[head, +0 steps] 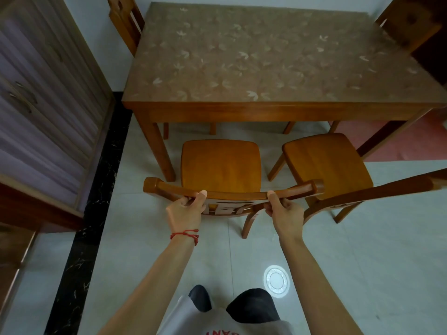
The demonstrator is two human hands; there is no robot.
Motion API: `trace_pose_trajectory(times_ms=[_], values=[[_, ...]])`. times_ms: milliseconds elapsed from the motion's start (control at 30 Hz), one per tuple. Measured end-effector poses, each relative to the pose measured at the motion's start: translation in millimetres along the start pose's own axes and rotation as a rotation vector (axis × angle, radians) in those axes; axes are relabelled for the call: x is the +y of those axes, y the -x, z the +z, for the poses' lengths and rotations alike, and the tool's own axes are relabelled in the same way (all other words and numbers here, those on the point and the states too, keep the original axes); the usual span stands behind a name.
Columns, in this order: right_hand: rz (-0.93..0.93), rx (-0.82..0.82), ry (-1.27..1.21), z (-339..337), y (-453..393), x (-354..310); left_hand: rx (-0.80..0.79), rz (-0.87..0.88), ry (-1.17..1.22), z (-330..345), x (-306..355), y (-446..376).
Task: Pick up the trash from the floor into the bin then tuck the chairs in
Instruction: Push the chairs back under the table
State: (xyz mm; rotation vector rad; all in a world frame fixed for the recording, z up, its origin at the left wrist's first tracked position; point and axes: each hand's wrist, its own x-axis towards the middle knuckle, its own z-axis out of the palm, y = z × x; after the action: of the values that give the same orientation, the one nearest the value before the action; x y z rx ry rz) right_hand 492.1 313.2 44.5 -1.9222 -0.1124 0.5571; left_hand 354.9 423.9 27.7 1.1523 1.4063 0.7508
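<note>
- Both my left hand (186, 209) and right hand (284, 213) grip the curved top rail of the glossy wooden chair (221, 165).
- Its rounded square seat sits just before the leaf-patterned bench (266, 56), not under it.

Both bare forearms stretched forward and down from the lower edge of the view, roughly parallel and a little apart. Left hand (185, 209) curled round the top rail of the chair back (232, 193), thumb up on the near face, fingers wrapped over the far side, a red string bracelet (185, 235) at the wrist. Right hand (283, 210) gripping the same rail further right in mirror pose, thumb raised against the wood.
</note>
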Motion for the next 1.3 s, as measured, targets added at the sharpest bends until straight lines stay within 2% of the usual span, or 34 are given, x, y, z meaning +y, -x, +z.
trace_pose_trajectory(times_ms=[133, 833, 1300], values=[[-0.003, 0.001, 0.006, 8, -23, -12, 0.013, 0.005, -0.044, 13, 8, -23], [-0.084, -0.150, 0.075, 53, -189, -70, 0.094, -0.046, 0.073, 111, 76, -135], [-0.087, -0.146, 0.078, 94, -255, -110, 0.098, -0.043, 0.128, 145, 111, -209]])
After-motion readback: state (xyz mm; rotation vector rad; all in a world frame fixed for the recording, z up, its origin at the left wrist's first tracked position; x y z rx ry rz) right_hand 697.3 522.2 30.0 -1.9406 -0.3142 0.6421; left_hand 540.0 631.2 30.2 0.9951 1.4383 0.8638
